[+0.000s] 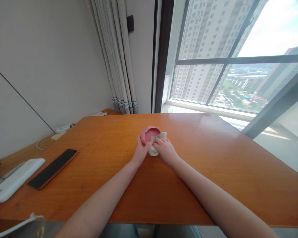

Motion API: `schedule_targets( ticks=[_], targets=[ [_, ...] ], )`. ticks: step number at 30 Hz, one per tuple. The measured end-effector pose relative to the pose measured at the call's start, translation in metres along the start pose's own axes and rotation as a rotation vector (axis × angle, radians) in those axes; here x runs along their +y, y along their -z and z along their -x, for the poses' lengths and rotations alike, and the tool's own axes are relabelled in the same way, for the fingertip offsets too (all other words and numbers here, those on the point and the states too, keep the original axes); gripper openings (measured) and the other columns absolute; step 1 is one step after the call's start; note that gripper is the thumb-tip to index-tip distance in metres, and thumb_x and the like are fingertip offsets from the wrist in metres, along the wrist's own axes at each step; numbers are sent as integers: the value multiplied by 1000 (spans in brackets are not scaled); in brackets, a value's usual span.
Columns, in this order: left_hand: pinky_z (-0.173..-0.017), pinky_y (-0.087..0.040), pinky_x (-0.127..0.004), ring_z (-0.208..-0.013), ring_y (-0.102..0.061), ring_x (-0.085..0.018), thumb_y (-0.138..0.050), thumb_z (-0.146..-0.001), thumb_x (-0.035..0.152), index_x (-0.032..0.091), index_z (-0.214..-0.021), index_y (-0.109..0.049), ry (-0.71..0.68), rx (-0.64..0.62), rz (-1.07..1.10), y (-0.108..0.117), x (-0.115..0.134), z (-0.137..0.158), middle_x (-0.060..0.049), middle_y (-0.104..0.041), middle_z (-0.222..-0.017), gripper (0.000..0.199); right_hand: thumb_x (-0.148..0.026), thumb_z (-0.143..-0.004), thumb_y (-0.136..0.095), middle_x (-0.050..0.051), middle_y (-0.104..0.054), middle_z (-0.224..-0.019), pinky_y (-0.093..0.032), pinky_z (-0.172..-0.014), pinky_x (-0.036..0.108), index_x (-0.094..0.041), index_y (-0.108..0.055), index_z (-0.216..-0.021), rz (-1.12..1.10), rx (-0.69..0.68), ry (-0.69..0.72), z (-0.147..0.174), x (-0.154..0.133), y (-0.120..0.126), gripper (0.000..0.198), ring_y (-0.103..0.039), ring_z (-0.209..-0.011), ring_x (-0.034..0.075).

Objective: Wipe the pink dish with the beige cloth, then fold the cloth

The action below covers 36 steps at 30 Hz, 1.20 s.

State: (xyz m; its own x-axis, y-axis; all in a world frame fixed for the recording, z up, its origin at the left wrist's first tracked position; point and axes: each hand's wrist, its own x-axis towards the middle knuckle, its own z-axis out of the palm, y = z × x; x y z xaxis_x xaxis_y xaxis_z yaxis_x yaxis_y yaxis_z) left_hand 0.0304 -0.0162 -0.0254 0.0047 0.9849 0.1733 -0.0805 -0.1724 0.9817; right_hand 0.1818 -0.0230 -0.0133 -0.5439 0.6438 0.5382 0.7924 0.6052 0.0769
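Observation:
A pink bowl-like container is tilted over the middle of the table, its round opening turned toward me. My left hand grips it at its left and lower rim, thumb near the opening. In my right hand is a whitish cloth, bunched up and pressed against the container's lower right rim. Part of the cloth reaches into the opening, and a fold hangs below between my hands. The fingertips of my right hand are partly hidden in the cloth.
The wooden table stretches out ahead. On its left lie a dark phone-like slab and a white flat device. A power strip sits by the wall. A white cable crosses the near left corner. Beyond the table are a curtain and a window.

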Motion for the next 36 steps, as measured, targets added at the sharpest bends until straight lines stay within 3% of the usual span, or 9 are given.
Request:
schedule_targets(
  ticks=[5,11,15,17,21,28,31,33,36],
  targets=[
    [-107,-33,-38,-124,-47,-22,-51,-80,27,19,-125,-45,-97,15,-179,12,7,-10,-8,-52,-132,46,-19,-88,-51,5,-60,-85,-36,-83,34,-19,-63,-83,-69,-24,37,-1,-4,-2,14,-48,-82,19],
    [-109,-31,-38,-126,-46,-24,-54,-74,19,21,-124,-52,-176,-147,-463,34,28,-19,-7,-54,-132,51,-20,-92,-47,3,-59,-82,-35,-90,35,-20,-62,-81,-74,-107,190,-2,10,7,18,-49,-84,18],
    [-108,-33,-38,-130,-42,-24,-60,-76,30,21,-136,-37,-76,6,-341,23,19,-13,-10,-44,-142,64,-20,-92,-47,4,-58,-83,-37,-83,34,-19,-62,-83,-37,-59,121,0,3,4,17,-48,-82,18],
    [-103,-38,-35,-124,-47,-22,-59,-76,31,22,-136,-33,-48,68,-220,14,13,-9,-9,-47,-137,66,-20,-92,-47,5,-57,-83,-37,-80,33,-18,-62,-83,-31,-19,60,1,-4,1,17,-47,-81,18],
    [-93,-45,-34,-103,-57,-20,-52,-74,21,19,-114,-49,-54,86,-197,12,12,-9,-5,-60,-110,39,-18,-91,-48,6,-57,-85,-36,-78,33,-19,-62,-82,-64,-13,28,2,-10,0,16,-47,-82,18],
    [-90,-45,-35,-101,-57,-24,-63,-65,19,18,-103,-59,7,-249,-295,43,41,-25,-5,-64,-103,38,-19,-93,-45,2,-57,-79,-35,-90,35,-21,-61,-77,-24,-31,268,-1,3,6,23,-47,-80,16],
    [-93,-44,-35,-109,-56,-25,-67,-70,31,20,-127,-46,81,-169,-130,35,41,-19,-8,-61,-117,62,-18,-93,-44,2,-56,-75,-36,-87,34,-20,-60,-74,5,30,212,0,1,7,25,-47,-78,17],
    [-98,-41,-35,-118,-51,-24,-66,-73,34,21,-138,-32,40,-84,-47,23,36,-12,-10,-53,-129,74,-18,-93,-45,3,-57,-77,-37,-82,33,-20,-62,-78,4,69,138,2,-3,7,23,-47,-79,17],
    [-106,-34,-34,-127,-43,-22,-61,-74,25,21,-132,-38,-104,16,-89,12,28,-6,-8,-47,-136,63,-19,-92,-46,5,-59,-82,-37,-79,33,-19,-64,-84,-23,88,80,5,-8,6,20,-48,-81,18]
  ],
)
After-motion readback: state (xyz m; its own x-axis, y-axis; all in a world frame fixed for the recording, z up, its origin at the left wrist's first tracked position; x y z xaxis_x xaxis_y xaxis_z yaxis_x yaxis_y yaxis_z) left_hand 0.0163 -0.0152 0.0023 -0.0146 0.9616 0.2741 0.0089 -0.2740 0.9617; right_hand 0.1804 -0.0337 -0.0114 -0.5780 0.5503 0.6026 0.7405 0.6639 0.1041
